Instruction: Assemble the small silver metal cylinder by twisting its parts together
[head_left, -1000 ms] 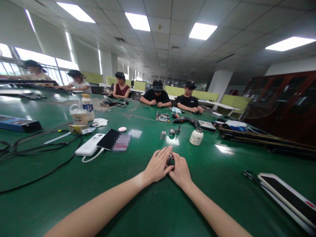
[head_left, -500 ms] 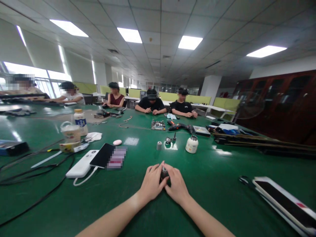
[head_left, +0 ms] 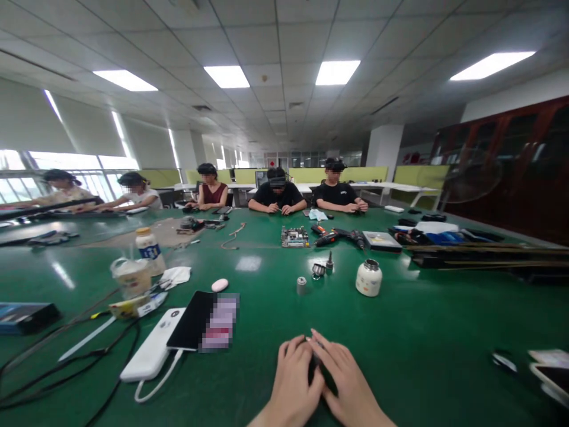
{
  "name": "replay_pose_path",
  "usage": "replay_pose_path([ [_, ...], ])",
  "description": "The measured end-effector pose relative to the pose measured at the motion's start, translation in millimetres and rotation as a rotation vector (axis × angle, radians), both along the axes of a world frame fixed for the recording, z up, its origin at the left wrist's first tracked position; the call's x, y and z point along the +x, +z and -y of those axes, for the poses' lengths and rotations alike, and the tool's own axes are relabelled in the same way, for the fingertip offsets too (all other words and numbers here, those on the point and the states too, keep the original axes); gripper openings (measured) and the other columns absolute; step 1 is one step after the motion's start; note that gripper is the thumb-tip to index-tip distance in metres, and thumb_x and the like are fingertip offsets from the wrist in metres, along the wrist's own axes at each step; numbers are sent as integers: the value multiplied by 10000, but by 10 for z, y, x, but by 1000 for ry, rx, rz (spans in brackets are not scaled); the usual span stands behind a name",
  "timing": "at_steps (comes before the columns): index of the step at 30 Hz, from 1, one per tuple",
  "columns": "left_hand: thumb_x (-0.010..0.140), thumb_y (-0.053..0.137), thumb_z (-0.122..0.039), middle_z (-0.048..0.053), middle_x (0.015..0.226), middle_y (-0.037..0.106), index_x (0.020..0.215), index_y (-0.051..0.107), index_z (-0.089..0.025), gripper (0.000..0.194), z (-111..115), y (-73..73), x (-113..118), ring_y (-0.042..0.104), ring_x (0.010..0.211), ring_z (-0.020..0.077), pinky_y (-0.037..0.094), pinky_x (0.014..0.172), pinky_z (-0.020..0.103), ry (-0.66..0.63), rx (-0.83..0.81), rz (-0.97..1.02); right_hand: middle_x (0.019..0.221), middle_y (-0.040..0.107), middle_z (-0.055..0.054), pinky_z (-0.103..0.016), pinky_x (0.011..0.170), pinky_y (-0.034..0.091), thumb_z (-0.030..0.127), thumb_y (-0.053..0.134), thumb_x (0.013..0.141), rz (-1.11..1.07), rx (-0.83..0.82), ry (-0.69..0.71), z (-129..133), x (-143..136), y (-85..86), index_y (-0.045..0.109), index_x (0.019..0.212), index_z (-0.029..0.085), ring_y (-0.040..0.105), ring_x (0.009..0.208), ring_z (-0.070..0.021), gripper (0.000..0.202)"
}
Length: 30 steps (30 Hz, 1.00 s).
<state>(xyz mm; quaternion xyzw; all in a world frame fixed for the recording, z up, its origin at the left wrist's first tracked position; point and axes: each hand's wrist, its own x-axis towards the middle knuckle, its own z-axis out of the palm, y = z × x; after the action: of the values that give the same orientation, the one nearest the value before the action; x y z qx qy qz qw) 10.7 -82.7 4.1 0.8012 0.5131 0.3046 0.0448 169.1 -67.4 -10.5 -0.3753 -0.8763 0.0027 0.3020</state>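
Note:
My left hand (head_left: 291,373) and my right hand (head_left: 349,376) meet at the fingertips low in the view, over the green tabletop (head_left: 213,391). Between the bent fingers is a small grey cylindrical part (head_left: 315,359), now mostly covered; both hands close round it. Just beyond them a similar grey metal cylinder (head_left: 301,286) stands upright. Behind that lie a small dark ring-shaped part (head_left: 318,271) and a dark pointed part (head_left: 329,263) standing on end. A cream-coloured open bottle (head_left: 368,279) stands to the right of these.
Left are a white power bank (head_left: 153,350), a phone (head_left: 191,323), cables, a cup (head_left: 132,279) and a drink bottle (head_left: 150,252). Farther back lie a circuit board (head_left: 294,237) and a power drill (head_left: 347,236). Several people sit across the table. A phone-like device (head_left: 553,379) lies right.
The view has tilted up, so my hands and the table objects appear lower. My fingers now cover more of the grey part, whose top showed before.

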Motion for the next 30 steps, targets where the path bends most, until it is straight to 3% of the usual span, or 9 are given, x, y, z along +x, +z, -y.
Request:
replay_pose_path([
  [3,738,462,-71,66,1326,604,1351,504,-197,627,-101,156,-255,492,1232,262,373,1024,428,73,4,-74,1491,440,-62,-371,1022,451,80,475,833,27,47,-5,-22,17,-1,355,1460,234,511,1267,-225,657],
  [5,780,452,-108,89,1377,554,1410,430,-191,636,-227,342,-627,449,1266,273,342,1026,442,340,22,-174,1477,461,-62,-353,991,477,101,484,847,31,69,-20,-25,20,9,370,1453,238,555,1219,-221,632],
  [7,845,451,-222,130,1399,514,1412,410,-158,572,-373,540,-1113,428,1274,292,339,1015,443,737,-69,-286,1465,476,-64,-343,970,493,111,493,849,33,81,-28,-26,19,16,382,1446,235,579,1188,-218,620],
  [9,857,448,-291,246,1358,499,1398,382,-37,602,-501,683,-1615,418,1255,392,359,957,524,921,-138,-297,1457,487,-63,-340,959,501,122,503,849,34,89,-31,-30,18,16,389,1441,234,587,1178,-217,614],
  [11,822,504,-366,314,1195,573,1248,509,40,588,-592,730,-2035,496,1145,466,410,859,553,1037,-247,-295,1450,495,-61,-336,954,506,132,514,849,31,96,-36,-37,19,10,390,1440,234,591,1175,-217,613],
  [14,689,657,-482,307,1089,622,1093,600,28,652,-678,656,-2411,589,1029,460,460,783,475,1079,-399,-285,1448,498,-58,-333,955,507,139,523,851,29,107,-38,-50,19,-1,387,1442,237,589,1182,-216,615],
  [20,602,772,-512,193,948,702,912,655,-84,542,-864,575,-2640,669,896,361,476,715,372,1001,-578,-256,1450,496,-57,-338,954,511,146,515,861,36,108,-38,-45,19,-6,384,1444,236,589,1184,-217,604],
  [26,884,565,-526,12,777,683,779,629,-150,396,-852,645,-2885,648,735,166,488,749,332,905,-662,-208,1457,489,-54,-345,956,512,156,507,872,35,73,-45,-22,23,7,378,1449,255,585,1192,-221,599],
  [30,946,368,-495,48,678,686,663,614,-169,497,-643,654,-3139,681,730,224,480,684,310,938,-619,-129,1455,492,-51,-347,957,513,163,508,880,20,51,-44,-11,16,29,385,1444,267,584,1196,-222,587],
])
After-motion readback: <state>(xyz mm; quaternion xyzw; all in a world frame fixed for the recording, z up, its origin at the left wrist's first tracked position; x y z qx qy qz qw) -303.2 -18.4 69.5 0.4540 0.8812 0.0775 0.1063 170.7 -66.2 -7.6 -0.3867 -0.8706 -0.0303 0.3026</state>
